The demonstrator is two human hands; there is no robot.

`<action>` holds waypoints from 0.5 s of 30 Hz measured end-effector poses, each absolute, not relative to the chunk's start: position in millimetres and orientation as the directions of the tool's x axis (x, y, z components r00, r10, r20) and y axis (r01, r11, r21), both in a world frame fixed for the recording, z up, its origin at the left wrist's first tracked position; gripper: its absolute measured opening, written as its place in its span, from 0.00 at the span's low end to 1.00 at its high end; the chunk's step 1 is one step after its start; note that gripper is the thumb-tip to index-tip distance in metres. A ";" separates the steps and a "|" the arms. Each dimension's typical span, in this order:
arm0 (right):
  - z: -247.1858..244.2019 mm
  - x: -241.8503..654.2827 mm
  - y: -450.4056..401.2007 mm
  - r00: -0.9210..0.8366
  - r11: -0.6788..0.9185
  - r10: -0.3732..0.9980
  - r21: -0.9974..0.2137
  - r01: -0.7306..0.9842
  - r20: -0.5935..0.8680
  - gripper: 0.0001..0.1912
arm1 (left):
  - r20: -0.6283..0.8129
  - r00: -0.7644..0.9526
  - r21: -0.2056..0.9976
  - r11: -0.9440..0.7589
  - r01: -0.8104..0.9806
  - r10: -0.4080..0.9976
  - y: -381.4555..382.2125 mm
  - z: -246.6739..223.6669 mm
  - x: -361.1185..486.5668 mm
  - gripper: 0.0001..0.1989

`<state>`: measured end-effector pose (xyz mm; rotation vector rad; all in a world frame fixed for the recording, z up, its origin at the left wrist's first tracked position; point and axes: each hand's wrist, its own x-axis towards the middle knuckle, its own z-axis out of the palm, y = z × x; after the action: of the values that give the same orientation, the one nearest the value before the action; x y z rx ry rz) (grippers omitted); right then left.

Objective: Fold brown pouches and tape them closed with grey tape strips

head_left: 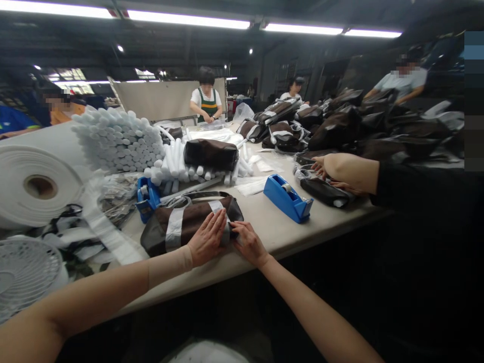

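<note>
A dark brown bag (194,218) with black ends lies on the table near its front edge, two white strips wrapped across it. My left hand (207,238) rests flat on the bag's right part, over the right-hand strip (217,205), fingers stretched out and close together. At the bag's right end is my right hand (249,243), its fingers curled and pinched at the bag's edge; what they hold is too small to tell. The left-hand white strip (174,229) lies smooth around the bag.
Blue tape dispensers stand right (288,199) and left (147,197) of the bag. Behind are white foam rods (117,141) and another brown bag (210,154). A white roll (34,181) and fan (28,275) are left. A co-worker's hands (333,174) touch a bag at right, by piled bags.
</note>
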<state>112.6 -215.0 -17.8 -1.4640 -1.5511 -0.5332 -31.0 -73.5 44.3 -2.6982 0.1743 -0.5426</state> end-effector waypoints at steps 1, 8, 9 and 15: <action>-17.7 111.8 -216.9 0.122 0.210 0.559 -0.283 0.936 0.820 0.16 | 0.350 0.920 -0.373 -0.927 -0.036 -0.177 -69.6 46.1 -39.4 0.46; 4.3 120.8 -221.8 0.296 0.257 0.537 -0.488 0.834 0.790 0.09 | 0.421 0.905 -0.172 -0.985 0.015 -0.060 -39.0 67.5 -77.1 0.39; 10.6 128.1 -216.3 0.432 0.231 0.509 -0.601 0.765 0.745 0.09 | 0.419 0.908 -0.082 -0.994 0.067 0.026 -33.6 74.6 -69.7 0.36; 43.4 184.8 -149.7 0.830 -0.066 0.550 -0.986 0.156 0.095 0.25 | 0.113 0.907 0.332 -0.876 0.350 0.405 22.6 115.7 22.8 0.19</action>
<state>184.8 -149.7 43.4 -1.6290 -0.5651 0.3527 22.8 22.6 115.7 -3.3677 -0.6842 -0.3137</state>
